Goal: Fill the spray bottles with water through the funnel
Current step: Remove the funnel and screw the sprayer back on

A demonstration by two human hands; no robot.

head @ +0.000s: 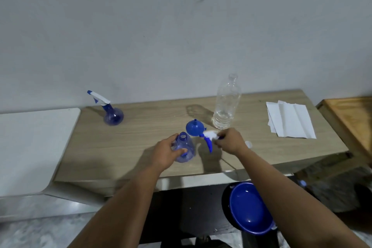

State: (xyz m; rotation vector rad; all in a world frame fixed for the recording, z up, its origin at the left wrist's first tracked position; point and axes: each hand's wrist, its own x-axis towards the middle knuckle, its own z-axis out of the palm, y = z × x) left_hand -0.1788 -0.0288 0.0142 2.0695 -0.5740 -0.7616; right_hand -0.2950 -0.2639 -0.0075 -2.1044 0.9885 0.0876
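The left hand [168,152] wraps its grip around the body of an open spray bottle [184,150], which stands upright on the counter [141,137] with its neck uncapped. The right hand [229,141] closes its grip on the removed spray head [209,137], held just right of the open bottle, trigger pointing down. The blue funnel [194,128] lies mouth-down on the counter just behind the open bottle, not yet seated in its neck. A clear water bottle [226,104], uncapped and holding only a little water, stands behind and to the right of the open bottle. A second spray bottle [111,112], head fitted, stands well to the left of it. Paper towels [289,119] lie far to the right; a blue basin [249,207] sits below the counter edge, nearer the person.

Likely hazards: the spray head's dip tube, too faint to make out here, may drip or catch the funnel as the head is set down. The round-bodied open bottle may tip if the left hand releases it during funnel placement. Pouring from the tall water bottle into a loosely seated funnel could spill onto the counter. The remaining water may not suffice for both bottles.
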